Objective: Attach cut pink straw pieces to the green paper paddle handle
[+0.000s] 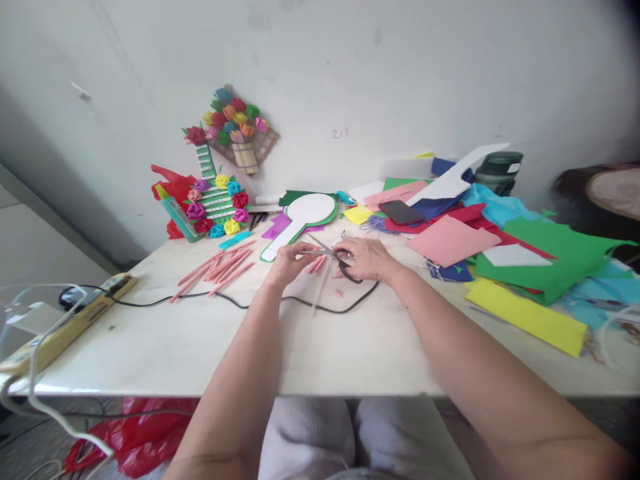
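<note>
My right hand [369,259] is closed round the black handles of a pair of scissors [350,268], whose blades are spread and point left. Just left of the blades, my left hand [290,265] is pinched; a thin pale piece seems to reach from its fingertips to the scissors, too small to name. Below the blades are short pink rolled sticks [316,265], a thin whitish strip [321,290] and a small pink scrap [339,293]. Several longer pink rolled paper sticks [220,269] lie left of my left hand. Behind my hands is a white paddle-shaped cutout edged in green [311,211].
Coloured sheets [540,253] and a phone [401,213] are piled at right, near a dark jar [499,171]. A flower-decorated paper guitar [219,207] and glue bottle [180,217] stand back left. A black cable [240,305] crosses from the power strip [75,320].
</note>
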Tool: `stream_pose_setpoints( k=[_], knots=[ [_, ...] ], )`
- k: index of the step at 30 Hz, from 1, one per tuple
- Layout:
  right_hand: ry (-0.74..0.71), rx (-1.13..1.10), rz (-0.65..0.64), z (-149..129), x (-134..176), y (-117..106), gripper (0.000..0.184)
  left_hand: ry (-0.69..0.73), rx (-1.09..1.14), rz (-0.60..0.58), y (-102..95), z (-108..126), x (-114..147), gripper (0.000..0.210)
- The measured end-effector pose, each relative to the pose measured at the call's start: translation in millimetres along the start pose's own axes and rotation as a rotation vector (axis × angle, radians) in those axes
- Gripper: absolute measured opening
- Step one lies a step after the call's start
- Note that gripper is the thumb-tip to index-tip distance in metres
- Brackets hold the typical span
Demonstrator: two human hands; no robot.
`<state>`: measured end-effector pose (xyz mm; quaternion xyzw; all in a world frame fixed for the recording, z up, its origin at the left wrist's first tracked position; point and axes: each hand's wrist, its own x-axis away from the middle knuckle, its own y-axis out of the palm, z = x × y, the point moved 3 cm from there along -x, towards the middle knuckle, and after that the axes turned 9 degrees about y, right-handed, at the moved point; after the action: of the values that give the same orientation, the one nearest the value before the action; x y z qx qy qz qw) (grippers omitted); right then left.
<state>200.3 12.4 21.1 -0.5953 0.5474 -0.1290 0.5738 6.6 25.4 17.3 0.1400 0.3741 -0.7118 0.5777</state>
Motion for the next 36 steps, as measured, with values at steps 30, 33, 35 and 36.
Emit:
stream_pose_setpoints(
  k=[30,33,35,36],
  knots=[
    [-0.079,0.251,0.032,-13.6,1.0,-7.9,0.047,-0.13,0.194,-0.068,0.8,3.7,4.5,0.023],
    [-0.065,0.226,0.011,-14.0,0.9,-7.6,0.045,-0.161,0.259,-0.066,1.1,3.9,5.4,0.025],
    [-0.059,0.199,0.004,-13.6,0.6,-7.0,0.045,-0.186,0.302,-0.057,0.9,3.1,5.7,0.026],
    [-0.059,0.185,0.004,-13.3,0.3,-6.6,0.045,-0.194,0.322,-0.057,0.8,2.9,5.9,0.027]
  ],
)
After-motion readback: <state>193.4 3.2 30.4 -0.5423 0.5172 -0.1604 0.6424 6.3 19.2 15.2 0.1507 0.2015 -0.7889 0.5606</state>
